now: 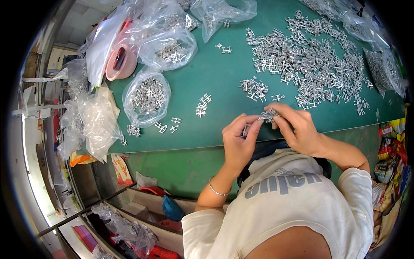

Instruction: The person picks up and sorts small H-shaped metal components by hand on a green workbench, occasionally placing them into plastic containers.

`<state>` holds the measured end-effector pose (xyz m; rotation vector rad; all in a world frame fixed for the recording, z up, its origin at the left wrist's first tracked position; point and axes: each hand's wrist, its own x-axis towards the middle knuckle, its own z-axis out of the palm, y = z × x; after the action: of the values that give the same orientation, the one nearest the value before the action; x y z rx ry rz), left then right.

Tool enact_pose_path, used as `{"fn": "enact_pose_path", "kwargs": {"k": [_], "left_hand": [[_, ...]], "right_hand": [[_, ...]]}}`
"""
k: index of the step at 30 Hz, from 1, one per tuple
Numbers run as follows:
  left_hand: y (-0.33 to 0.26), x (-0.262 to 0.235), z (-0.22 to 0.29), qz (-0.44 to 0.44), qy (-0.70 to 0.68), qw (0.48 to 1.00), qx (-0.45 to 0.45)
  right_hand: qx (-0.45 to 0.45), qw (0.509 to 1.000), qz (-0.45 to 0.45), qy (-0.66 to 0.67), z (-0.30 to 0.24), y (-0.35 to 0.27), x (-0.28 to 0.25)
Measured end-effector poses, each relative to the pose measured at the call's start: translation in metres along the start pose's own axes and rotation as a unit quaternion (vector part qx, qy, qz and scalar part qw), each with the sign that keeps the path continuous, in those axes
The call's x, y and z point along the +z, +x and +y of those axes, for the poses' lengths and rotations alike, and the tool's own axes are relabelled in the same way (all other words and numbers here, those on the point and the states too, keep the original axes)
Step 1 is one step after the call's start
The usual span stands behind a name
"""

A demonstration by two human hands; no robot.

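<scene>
Over the table's near edge, my left hand (239, 140) and my right hand (298, 128) meet with their fingertips pinched on small silver metal parts (268, 115). More metal pieces show inside the curled fingers of my left hand. How the held parts fit together is too small to tell. Just beyond my hands lies a small cluster of the same parts (254, 88), with a single H-shaped piece (278, 97) beside it. A large loose pile of these parts (306, 58) spreads across the far right of the green table (185, 93).
An open plastic bag of parts (147, 97) stands at the left, with a few loose pieces near it. Further bags (170, 49) and a pink container (121, 64) line the far left. A filled bag (384, 71) sits at the right edge. Open drawers (146, 211) lie below left.
</scene>
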<state>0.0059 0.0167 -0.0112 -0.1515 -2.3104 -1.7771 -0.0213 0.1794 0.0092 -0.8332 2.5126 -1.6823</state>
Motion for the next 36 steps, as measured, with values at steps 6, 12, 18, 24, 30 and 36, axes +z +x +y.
{"fn": "enact_pose_path", "kwargs": {"k": [6,12,18,24,30,36], "left_hand": [[-0.012,0.005,-0.004,0.029,-0.005,0.999,0.023],[-0.008,0.010,0.008,0.037,0.050,0.998,0.026],[-0.007,0.010,-0.006,-0.043,-0.044,0.998,-0.031],[-0.008,0.007,-0.003,-0.004,0.086,0.994,0.075],[-0.007,-0.004,0.008,-0.045,0.031,0.998,0.035],[-0.005,-0.023,0.002,-0.137,-0.115,0.972,-0.152]], "right_hand": [[0.242,0.951,-0.105,0.162,-0.015,0.012,-0.017],[-0.084,0.976,0.041,-0.198,0.003,0.006,0.001],[0.141,0.984,-0.101,0.031,-0.006,0.015,-0.013],[0.342,0.885,-0.138,0.286,-0.008,0.012,-0.020],[0.220,0.954,-0.168,0.112,-0.015,0.017,-0.015],[0.121,0.953,-0.245,0.132,-0.006,0.025,-0.025]]}}
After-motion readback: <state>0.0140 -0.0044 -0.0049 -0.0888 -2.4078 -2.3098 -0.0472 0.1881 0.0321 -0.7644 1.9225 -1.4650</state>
